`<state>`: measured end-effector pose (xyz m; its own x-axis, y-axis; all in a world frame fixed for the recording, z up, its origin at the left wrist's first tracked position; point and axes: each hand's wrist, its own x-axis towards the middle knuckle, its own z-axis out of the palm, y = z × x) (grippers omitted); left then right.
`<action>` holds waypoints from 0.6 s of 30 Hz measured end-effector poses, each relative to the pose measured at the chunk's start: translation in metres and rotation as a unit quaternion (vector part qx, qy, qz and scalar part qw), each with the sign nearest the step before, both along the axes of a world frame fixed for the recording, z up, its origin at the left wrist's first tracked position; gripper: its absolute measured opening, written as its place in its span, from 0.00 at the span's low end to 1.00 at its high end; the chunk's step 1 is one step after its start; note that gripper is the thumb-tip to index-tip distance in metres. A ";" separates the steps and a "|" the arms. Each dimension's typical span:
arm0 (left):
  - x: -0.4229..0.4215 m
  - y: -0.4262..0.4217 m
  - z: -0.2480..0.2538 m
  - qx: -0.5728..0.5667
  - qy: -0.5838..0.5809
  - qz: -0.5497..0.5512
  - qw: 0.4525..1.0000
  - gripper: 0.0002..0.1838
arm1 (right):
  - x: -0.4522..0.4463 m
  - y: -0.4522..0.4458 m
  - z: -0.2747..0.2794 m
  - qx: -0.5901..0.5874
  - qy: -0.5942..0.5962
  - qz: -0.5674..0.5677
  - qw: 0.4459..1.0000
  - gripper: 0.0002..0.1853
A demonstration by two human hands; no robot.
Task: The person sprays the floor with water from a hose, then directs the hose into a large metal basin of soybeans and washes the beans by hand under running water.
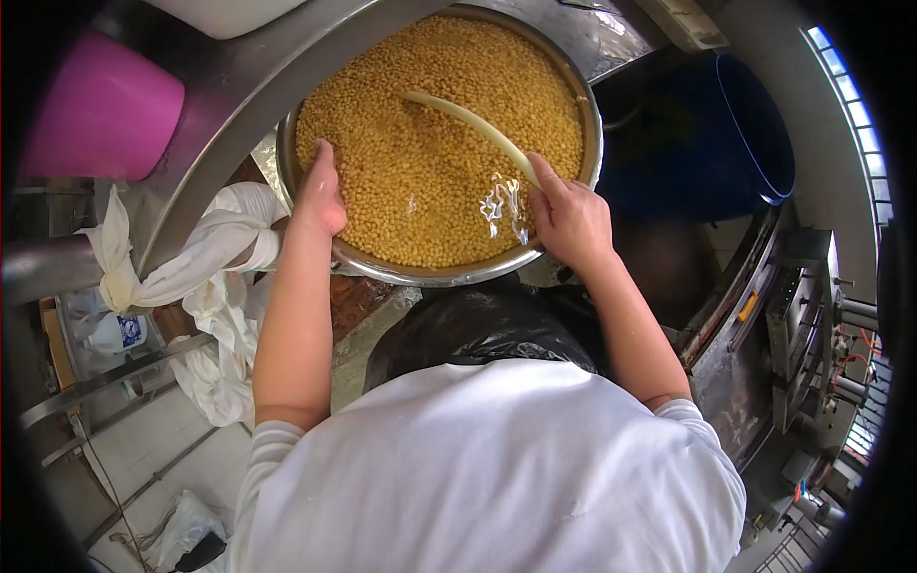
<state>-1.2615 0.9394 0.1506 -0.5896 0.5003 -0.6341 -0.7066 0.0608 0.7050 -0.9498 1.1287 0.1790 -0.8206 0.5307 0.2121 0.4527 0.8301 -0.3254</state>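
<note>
A large round metal basin (439, 278) is full of yellow beans (430, 172) with water over them. My left hand (322, 191) lies at the basin's left side, partly over the beans, its fingers stretched and holding nothing. At the right side my right hand (571, 212) is closed around a pale curved tube or handle (482, 127). The far end of that tube reaches into the beans near the middle of the basin. Light glints off the water beside my right hand.
A pink bucket (107, 105) stands at the upper left on a metal surface. White cloths (224, 239) hang left of the basin. A big blue barrel (707, 143) is at the right, with metal machinery (802, 306) beyond it.
</note>
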 end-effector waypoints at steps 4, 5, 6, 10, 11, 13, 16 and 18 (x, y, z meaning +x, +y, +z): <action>-0.007 0.003 -0.023 0.048 -0.013 -0.009 0.999 0.37 | 0.001 0.001 -0.002 0.002 -0.017 -0.008 1.000 0.26; -0.007 0.002 -0.025 0.050 -0.013 -0.009 0.999 0.37 | 0.001 0.000 -0.002 0.001 0.002 0.000 1.000 0.26; 0.003 0.005 -0.010 0.048 -0.023 -0.002 0.999 0.36 | 0.000 0.000 -0.001 0.000 0.022 0.007 1.000 0.26; 0.009 0.007 -0.006 0.080 -0.048 0.000 0.996 0.33 | 0.000 0.000 -0.001 0.000 0.006 0.001 1.000 0.26; 0.008 0.007 -0.008 0.081 -0.048 0.001 0.996 0.33 | 0.000 0.000 -0.002 0.004 0.007 0.002 1.000 0.26; 0.009 0.008 -0.007 0.098 -0.059 0.002 0.993 0.31 | 0.000 0.000 -0.001 0.008 0.008 0.002 1.000 0.26; 0.012 0.007 -0.003 0.112 -0.033 -0.018 0.993 0.28 | 0.000 -0.001 0.000 0.013 0.009 0.002 1.000 0.26; 0.005 0.002 -0.003 0.104 -0.051 -0.051 0.992 0.26 | 0.000 0.000 0.002 0.007 0.000 0.001 1.000 0.26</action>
